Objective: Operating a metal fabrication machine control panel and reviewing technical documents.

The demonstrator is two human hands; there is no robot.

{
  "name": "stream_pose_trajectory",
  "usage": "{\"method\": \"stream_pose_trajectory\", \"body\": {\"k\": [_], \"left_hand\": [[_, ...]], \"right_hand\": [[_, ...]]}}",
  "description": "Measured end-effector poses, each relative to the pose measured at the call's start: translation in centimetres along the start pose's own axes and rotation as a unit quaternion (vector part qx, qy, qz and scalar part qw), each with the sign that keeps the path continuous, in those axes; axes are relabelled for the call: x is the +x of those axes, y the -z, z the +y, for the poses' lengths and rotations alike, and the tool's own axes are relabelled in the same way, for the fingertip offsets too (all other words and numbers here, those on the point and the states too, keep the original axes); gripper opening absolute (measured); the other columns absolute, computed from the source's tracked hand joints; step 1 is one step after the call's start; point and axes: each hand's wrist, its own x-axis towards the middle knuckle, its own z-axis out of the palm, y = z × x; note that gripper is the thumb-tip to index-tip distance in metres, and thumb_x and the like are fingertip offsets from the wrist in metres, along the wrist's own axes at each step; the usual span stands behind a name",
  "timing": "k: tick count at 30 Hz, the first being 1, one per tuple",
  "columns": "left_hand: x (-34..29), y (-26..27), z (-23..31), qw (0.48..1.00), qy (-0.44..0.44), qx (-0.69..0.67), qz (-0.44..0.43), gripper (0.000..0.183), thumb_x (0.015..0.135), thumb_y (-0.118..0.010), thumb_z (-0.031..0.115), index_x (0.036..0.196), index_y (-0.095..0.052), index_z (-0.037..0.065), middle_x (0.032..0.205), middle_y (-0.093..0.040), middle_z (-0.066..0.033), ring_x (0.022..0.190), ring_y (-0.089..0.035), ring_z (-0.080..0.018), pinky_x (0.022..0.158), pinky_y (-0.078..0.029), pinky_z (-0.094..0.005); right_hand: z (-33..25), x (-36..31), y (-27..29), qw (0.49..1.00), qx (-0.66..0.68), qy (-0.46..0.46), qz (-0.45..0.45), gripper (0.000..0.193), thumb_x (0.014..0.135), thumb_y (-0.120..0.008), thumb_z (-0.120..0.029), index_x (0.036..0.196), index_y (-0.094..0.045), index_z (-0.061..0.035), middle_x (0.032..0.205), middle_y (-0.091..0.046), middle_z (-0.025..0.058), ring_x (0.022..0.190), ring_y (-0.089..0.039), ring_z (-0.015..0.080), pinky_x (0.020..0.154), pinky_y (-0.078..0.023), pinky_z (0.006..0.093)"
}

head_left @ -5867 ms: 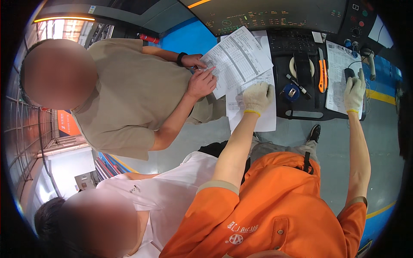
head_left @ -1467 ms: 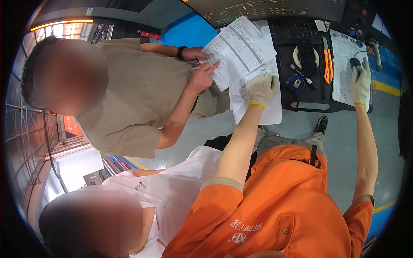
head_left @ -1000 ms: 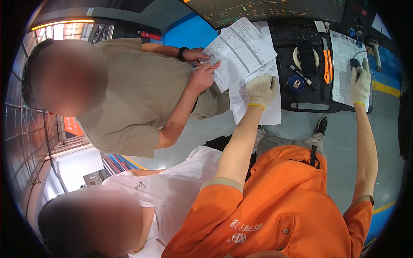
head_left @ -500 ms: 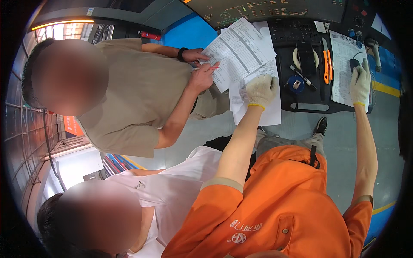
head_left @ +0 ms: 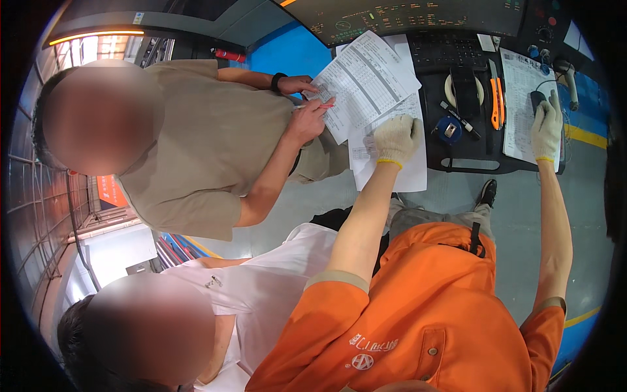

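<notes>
My left hand [head_left: 398, 139], in a white knit glove with a yellow cuff, rests with curled fingers on printed sheets [head_left: 408, 175] at the desk's near edge; nothing shows in it. At the right, my gloved right hand [head_left: 546, 129] lies over a black computer mouse [head_left: 537, 100], which sits on a printed sheet [head_left: 516, 124]. Just left of my left hand, a co-worker in a tan shirt holds a red pen [head_left: 326, 106] over a printed form [head_left: 366, 81], the other hand touching its edge.
Between my hands lie a blue tape measure [head_left: 449, 129], a black marker [head_left: 467, 123], an orange utility knife [head_left: 498, 104] and a tape roll [head_left: 448, 89] partly under a black object. Behind are a keyboard [head_left: 447, 51] and a monitor [head_left: 405, 14]. A handheld scanner [head_left: 569, 81] stands far right. Someone in white [head_left: 281, 261] is close at my left.
The co-worker's head has shifted slightly left, and the pen hand and form a little right. My hands keep their places on the sheets and the mouse.
</notes>
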Motion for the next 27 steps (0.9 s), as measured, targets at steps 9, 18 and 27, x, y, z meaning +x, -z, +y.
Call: {"method": "stream_pose_trajectory", "body": {"k": [9, 18, 27], "left_hand": [[-0.07, 0.06, -0.06, 1.0, 0.006, 0.007, -0.015, 0.029, 0.1, -0.072, 0.032, 0.078, -0.068, 0.012, 0.073, -0.073, -0.0112, 0.061, -0.065, -0.0377, 0.06, -0.051, -0.0486], [0.04, 0.25, 0.04, 1.0, 0.003, -0.01, 0.001, 0.029, 0.1, -0.072, 0.031, 0.078, -0.069, 0.012, 0.072, -0.073, -0.0108, 0.06, -0.065, -0.0374, 0.059, -0.051, -0.0484], [-0.13, -0.34, -0.28, 1.0, -0.003, 0.001, 0.016, 0.029, 0.099, -0.073, 0.031, 0.077, -0.068, 0.013, 0.072, -0.073, -0.0102, 0.059, -0.064, -0.0367, 0.057, -0.05, -0.0477]], "right_hand": [[0.16, -0.01, -0.24, 1.0, 0.005, 0.011, 0.011, 0.024, 0.118, -0.064, -0.016, 0.136, -0.072, -0.0027, 0.173, -0.06, 0.0174, 0.151, -0.062, 0.0362, 0.122, -0.054, 0.0424], [0.22, -0.19, -0.17, 1.0, 0.022, 0.011, 0.003, 0.026, 0.12, -0.061, -0.018, 0.138, -0.07, -0.0016, 0.174, -0.058, 0.0192, 0.153, -0.06, 0.0387, 0.124, -0.051, 0.0434], [-0.05, -0.11, -0.09, 1.0, 0.01, 0.005, 0.002, 0.024, 0.119, -0.063, -0.018, 0.133, -0.073, -0.0007, 0.173, -0.059, 0.0192, 0.151, -0.061, 0.0384, 0.122, -0.053, 0.0431]]}}
